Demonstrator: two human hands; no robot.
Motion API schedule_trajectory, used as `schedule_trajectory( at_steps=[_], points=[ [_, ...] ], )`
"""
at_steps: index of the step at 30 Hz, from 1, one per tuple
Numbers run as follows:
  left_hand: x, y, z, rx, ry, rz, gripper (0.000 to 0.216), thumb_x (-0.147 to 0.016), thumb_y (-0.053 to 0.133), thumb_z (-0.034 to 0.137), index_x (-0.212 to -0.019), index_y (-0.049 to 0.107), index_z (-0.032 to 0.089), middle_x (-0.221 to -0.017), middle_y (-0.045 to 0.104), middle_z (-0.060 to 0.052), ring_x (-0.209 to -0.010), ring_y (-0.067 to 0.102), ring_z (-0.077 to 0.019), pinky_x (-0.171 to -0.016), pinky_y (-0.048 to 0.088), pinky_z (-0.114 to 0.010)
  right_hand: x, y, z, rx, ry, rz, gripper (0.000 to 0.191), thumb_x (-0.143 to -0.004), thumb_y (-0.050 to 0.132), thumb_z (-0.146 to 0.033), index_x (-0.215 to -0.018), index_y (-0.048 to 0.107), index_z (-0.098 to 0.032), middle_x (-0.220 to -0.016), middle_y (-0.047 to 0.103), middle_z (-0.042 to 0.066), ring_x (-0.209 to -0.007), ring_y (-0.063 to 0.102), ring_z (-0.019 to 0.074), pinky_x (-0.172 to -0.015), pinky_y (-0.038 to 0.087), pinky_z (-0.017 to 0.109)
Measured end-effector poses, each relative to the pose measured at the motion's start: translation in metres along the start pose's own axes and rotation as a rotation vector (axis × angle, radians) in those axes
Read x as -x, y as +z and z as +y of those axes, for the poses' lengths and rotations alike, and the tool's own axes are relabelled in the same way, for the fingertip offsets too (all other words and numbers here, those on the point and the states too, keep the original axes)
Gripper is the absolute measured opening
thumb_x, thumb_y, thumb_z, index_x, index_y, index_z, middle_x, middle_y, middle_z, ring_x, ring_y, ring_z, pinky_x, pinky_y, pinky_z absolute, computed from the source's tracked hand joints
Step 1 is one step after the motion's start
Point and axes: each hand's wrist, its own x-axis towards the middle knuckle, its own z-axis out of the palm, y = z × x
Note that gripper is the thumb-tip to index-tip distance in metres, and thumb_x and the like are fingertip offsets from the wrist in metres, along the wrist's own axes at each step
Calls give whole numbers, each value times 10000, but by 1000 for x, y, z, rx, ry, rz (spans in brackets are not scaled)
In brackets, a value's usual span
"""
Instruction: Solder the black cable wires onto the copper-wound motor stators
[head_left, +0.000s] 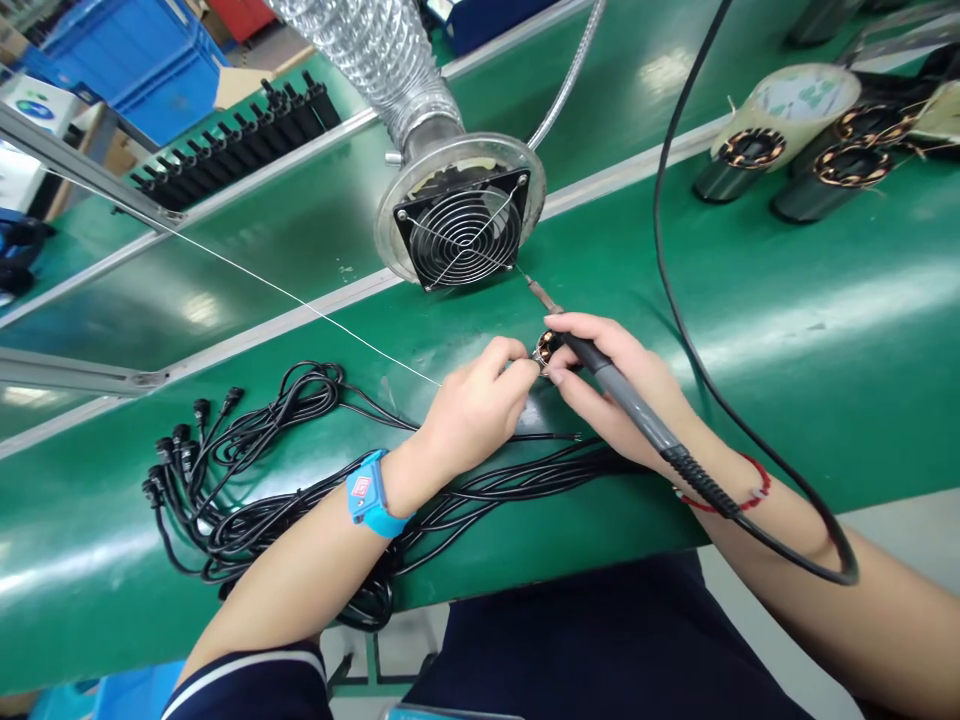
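A soldering iron with a dark grey handle lies across my right hand, its tip pointing up and left toward the fan. The thumb and fingertips of that same hand also touch a small motor stator with copper windings, mostly hidden by the fingers. From the other side my left hand is closed, its fingertips pinching at the stator's left edge. A thin pale wire runs from the upper left down to the back of my left hand; its end is hidden. Black cables lie just below both hands.
A fume fan on a foil duct faces the hands. Coiled cables with plugs lie at left. Several wound stators and a tape roll stand back right. The iron's cord loops over my right forearm.
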Motion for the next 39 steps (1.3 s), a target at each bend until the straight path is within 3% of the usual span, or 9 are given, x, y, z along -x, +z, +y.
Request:
schedule_trajectory(
  at_steps=[3,6,9,15,19,23,27,32,39],
  points=[
    [-3,-1,1,168,-146,-24,132,-889,509,83,-824,577,175,-864,603,-29,-805,573,-127,-702,471,-240,-1,-10,6,59,-106,-63,438,-889,544,-198,-1320,485,-242,-1015,712,31,-1060,656,211,-934,501,393],
    [-7,-4,1,310,-307,-74,161,-808,550,31,-753,566,182,-812,599,-11,-797,567,-132,-743,470,-258,-4,-16,11,163,-197,-124,404,-906,531,-231,-1309,502,-231,-1011,715,46,-968,656,224,-852,505,401],
    [-11,-6,0,380,-455,-101,158,-780,564,31,-734,581,182,-808,600,-3,-757,545,-127,-719,455,-260,-10,-12,11,234,-190,-126,325,-926,510,-248,-1248,552,-240,-990,725,51,-871,664,218,-786,510,388],
    [-14,-8,-5,458,-611,-89,109,-763,586,65,-726,606,166,-774,577,13,-674,497,-104,-649,414,-247,-17,8,9,83,-107,-19,356,-935,496,-214,-1289,532,-228,-1020,711,40,-859,683,161,-805,549,323],
    [-13,-8,-4,477,-594,-88,104,-764,583,69,-729,603,165,-770,568,17,-667,482,-97,-628,397,-239,-14,9,10,131,-144,22,383,-921,520,-209,-1303,532,-193,-1019,708,65,-934,686,199,-842,560,370],
    [-12,-7,1,451,-564,-93,114,-767,574,60,-729,581,167,-772,556,14,-683,478,-98,-639,400,-238,-1,-8,-3,176,-128,37,409,-924,545,-220,-1332,521,-218,-1046,723,61,-989,692,212,-853,571,379],
    [-12,-5,3,441,-554,-104,130,-761,572,56,-710,547,173,-754,539,16,-666,464,-98,-608,383,-235,19,-22,-15,163,-86,144,370,-923,580,-205,-1288,582,-264,-956,727,28,-820,687,171,-740,570,319],
    [-11,-2,2,433,-556,-98,155,-739,564,44,-684,512,180,-728,522,22,-648,450,-97,-596,375,-235,39,-16,-9,29,-237,285,386,-857,631,-158,-1217,631,-295,-847,706,4,-617,603,149,-536,503,299],
    [-11,-1,2,430,-541,-87,168,-735,557,35,-682,504,186,-718,527,24,-651,456,-101,-598,379,-239,43,-14,-8,12,-229,221,258,-870,576,-171,-1088,628,-298,-783,709,-6,-601,656,174,-507,537,322]
  ],
)
